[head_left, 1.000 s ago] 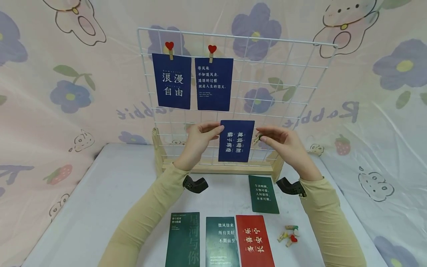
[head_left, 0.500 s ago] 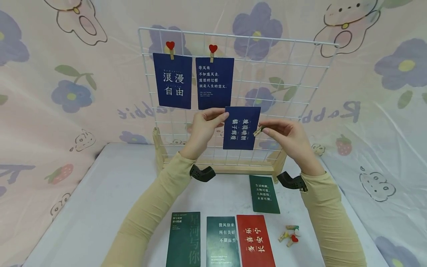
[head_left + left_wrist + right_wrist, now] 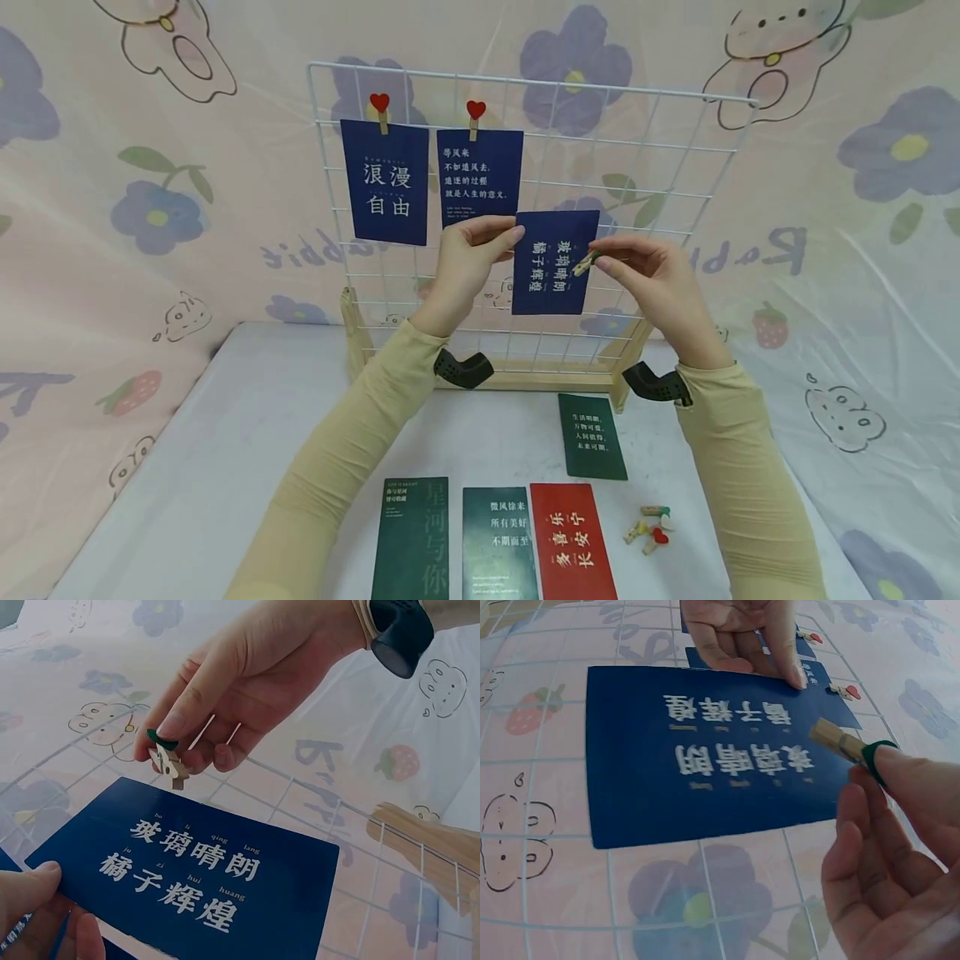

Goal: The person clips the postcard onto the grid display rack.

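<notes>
A white wire grid [image 3: 660, 158] stands upright in a wooden base on the table. Two dark blue cards [image 3: 385, 182] [image 3: 478, 187] hang from its top row on red-heart wooden clips. My left hand [image 3: 468, 258] pinches the left edge of a third dark blue card [image 3: 555, 262] [image 3: 202, 874] [image 3: 705, 754] and holds it against the grid's middle. My right hand [image 3: 645, 267] pinches a small wooden clip [image 3: 586, 262] [image 3: 169, 759] [image 3: 838, 741] with a green end at the card's right edge.
On the table lie a small green card [image 3: 592, 436], two larger green cards [image 3: 412, 537] [image 3: 498, 542] and a red card [image 3: 572, 540]. Several small wooden clips [image 3: 648, 527] lie to the right of the red card. A flowered plastic sheet hangs behind the grid.
Both hands have risen, carrying the third blue card from near the grid's lower rows up to just below and right of the hung cards. The right hand kept the clip beside it.
</notes>
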Available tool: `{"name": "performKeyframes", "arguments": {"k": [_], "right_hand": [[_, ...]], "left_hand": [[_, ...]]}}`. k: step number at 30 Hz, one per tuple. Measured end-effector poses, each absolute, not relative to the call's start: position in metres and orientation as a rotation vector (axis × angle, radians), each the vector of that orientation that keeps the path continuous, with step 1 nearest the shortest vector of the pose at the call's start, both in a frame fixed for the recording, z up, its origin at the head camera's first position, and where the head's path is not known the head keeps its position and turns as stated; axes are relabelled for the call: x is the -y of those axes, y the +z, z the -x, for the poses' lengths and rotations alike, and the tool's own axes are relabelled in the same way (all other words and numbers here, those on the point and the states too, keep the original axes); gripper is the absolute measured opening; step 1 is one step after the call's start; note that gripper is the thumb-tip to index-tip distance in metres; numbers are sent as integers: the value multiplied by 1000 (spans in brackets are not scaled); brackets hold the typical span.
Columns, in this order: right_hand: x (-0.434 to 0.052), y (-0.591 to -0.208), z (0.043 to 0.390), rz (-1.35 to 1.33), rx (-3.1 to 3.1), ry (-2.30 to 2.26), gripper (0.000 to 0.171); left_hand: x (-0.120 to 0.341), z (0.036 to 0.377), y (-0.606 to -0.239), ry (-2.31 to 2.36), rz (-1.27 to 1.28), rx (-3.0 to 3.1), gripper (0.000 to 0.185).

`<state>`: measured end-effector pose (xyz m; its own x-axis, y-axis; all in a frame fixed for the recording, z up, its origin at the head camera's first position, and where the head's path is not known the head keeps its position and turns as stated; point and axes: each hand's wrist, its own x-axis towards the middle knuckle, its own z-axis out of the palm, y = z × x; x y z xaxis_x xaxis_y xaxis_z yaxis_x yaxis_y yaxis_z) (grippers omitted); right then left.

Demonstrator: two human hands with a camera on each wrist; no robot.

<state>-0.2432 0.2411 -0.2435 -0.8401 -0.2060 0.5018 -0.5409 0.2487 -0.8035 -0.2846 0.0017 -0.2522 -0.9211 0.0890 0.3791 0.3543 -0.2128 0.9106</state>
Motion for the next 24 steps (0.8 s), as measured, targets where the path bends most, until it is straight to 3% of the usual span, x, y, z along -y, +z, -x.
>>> {"name": "performKeyframes", "arguments": {"k": [16,24], "right_hand": [[-240,-214,255,-682,2056,1667,22],[-237,-181,268,-673,1933,1681,17]], "left_hand": [[-17,299,-212,-2200,554,1814,24],[-20,303,-203,-2137,563,1811,23]]}}
